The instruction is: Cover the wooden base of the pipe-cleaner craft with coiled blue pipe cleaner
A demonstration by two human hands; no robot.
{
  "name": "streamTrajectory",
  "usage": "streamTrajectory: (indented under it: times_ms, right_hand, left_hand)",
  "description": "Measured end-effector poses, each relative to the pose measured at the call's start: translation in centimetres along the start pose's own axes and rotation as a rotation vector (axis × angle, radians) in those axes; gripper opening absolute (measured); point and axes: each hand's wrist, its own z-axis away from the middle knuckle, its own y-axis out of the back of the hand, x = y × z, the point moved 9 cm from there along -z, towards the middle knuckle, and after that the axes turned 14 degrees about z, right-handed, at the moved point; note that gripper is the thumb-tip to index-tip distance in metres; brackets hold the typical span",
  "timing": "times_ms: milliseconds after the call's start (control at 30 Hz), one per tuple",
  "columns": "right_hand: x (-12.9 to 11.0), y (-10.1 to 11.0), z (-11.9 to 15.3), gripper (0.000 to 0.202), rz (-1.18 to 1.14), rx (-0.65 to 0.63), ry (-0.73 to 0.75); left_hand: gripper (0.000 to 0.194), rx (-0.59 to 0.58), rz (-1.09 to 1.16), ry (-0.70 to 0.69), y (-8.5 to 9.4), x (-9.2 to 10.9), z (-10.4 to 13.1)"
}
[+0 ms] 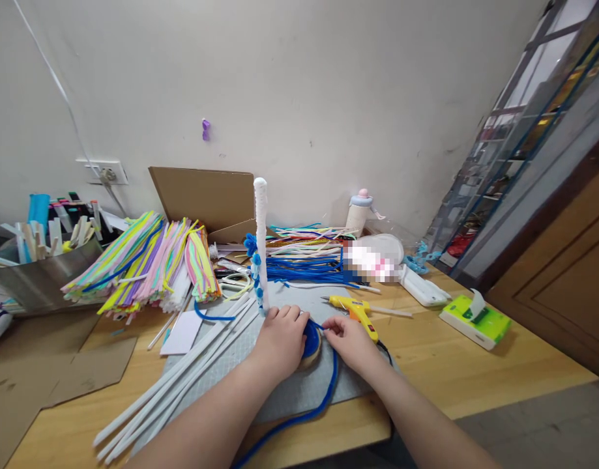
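Note:
My left hand (281, 342) is curled over a round base (311, 345), its top blue and its rim tan. Behind those fingers rises an upright white fuzzy post (261, 241), with blue fuzzy flower shapes (255, 267) down its left side. My right hand (349, 340) pinches a long blue pipe cleaner (334, 378) at the base's right edge; the strand curves down toward the front table edge. Just beyond the right hand lies a yellow glue gun (355, 309). White rods (182, 384) lie left of my left hand on a grey mat (289, 397).
Bundles of coloured pipe cleaners (128, 260) lie at the left, and blue ones (304, 268) at the back. Cardboard (201, 195) leans against the wall. A bottle (358, 213), a white device (423, 286) and a green tissue pack (475, 319) stand to the right.

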Motion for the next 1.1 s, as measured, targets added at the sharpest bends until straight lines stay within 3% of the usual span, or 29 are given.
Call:
streamTrajectory:
  times_ms: [200, 700, 833, 1100]
  right_hand:
    - [-1.3, 1.6, 0.2, 0.017, 0.119, 0.117, 0.083]
    - [-4.7, 0.6, 2.8, 0.021, 0.506, 0.111, 0.336]
    - [-4.5, 0.7, 2.7, 0.018, 0.368, 0.083, 0.3]
    - [-2.1, 0.1, 3.0, 0.024, 0.011, -0.059, 0.077]
  left_hand:
    - [0.032, 0.015, -0.01, -0.016, 0.0, 0.0, 0.0]
    - [0.028, 0.037, 0.003, -0.028, 0.1, 0.0, -0.3]
    - [0.024, 0.032, 0.007, -0.016, 0.1, 0.0, -0.2]
    - [0.024, 0.025, 0.009, -0.003, 0.0, -0.1, -0.3]
